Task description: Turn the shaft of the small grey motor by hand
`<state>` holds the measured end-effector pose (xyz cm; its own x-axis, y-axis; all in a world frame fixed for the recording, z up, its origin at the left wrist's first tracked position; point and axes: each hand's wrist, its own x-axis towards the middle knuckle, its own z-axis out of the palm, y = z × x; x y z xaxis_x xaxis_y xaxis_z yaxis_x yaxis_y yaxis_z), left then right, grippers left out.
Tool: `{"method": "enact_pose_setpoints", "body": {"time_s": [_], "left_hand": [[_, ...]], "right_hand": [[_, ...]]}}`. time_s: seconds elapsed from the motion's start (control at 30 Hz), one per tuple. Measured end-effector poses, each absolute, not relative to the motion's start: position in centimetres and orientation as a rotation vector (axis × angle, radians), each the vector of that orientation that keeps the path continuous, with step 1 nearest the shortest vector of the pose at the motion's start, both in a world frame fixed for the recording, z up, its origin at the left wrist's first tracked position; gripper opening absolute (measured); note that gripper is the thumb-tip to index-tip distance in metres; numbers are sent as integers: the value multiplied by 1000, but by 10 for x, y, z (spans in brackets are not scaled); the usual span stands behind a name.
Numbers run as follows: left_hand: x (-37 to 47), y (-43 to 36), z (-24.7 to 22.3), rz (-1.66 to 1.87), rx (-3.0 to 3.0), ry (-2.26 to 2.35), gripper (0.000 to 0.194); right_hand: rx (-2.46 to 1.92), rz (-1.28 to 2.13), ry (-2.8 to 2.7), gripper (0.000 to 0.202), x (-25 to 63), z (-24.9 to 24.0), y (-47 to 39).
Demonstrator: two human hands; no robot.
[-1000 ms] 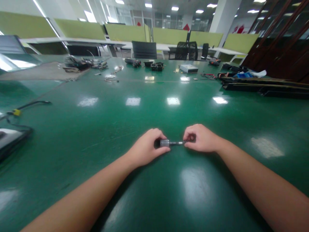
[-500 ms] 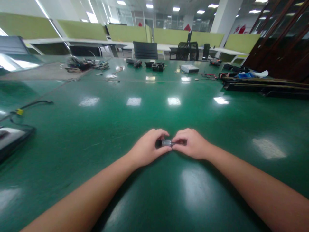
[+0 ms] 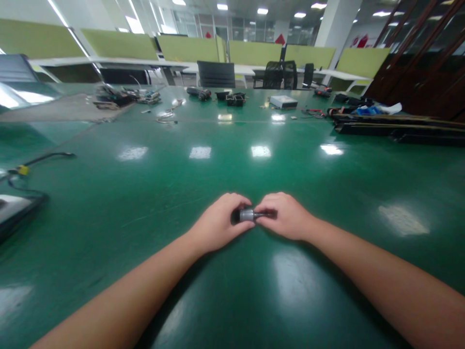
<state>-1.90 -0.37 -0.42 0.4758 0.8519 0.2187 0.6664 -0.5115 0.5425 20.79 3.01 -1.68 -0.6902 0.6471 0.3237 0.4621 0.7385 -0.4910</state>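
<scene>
Between my hands, low over the green table (image 3: 218, 179), is a small silver cylinder (image 3: 246, 214) with a dark left end. A thin dark shaft (image 3: 258, 214) runs from its right side; its exact kind is too small to make out. My left hand (image 3: 221, 223) curls round the cylinder, thumb on the near side and fingers on the far side. My right hand (image 3: 285, 215) pinches the shaft with thumb and fingertips, which hide part of it. The two hands' fingertips almost meet.
Black long panels (image 3: 395, 127) lie at the right. A white box (image 3: 283, 102), black parts (image 3: 235, 99) and a tangle of electronics (image 3: 112, 97) stand along the far side. A grey-and-black device (image 3: 18, 213) with a cable (image 3: 47, 157) is at the left edge.
The view has shifted slightly, so everything sits a little further left. A bit more of the cylinder and shaft shows between my fingertips. Both hands keep their grip.
</scene>
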Motion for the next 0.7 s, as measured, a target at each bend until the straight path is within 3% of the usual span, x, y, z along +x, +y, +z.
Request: {"method": "enact_pose_setpoints", "body": {"time_s": [0.7], "left_hand": [[-20,-4,-2,696,2324,1267,21]], "right_hand": [[-847,515,-2448,10,210,-13,28]]}}
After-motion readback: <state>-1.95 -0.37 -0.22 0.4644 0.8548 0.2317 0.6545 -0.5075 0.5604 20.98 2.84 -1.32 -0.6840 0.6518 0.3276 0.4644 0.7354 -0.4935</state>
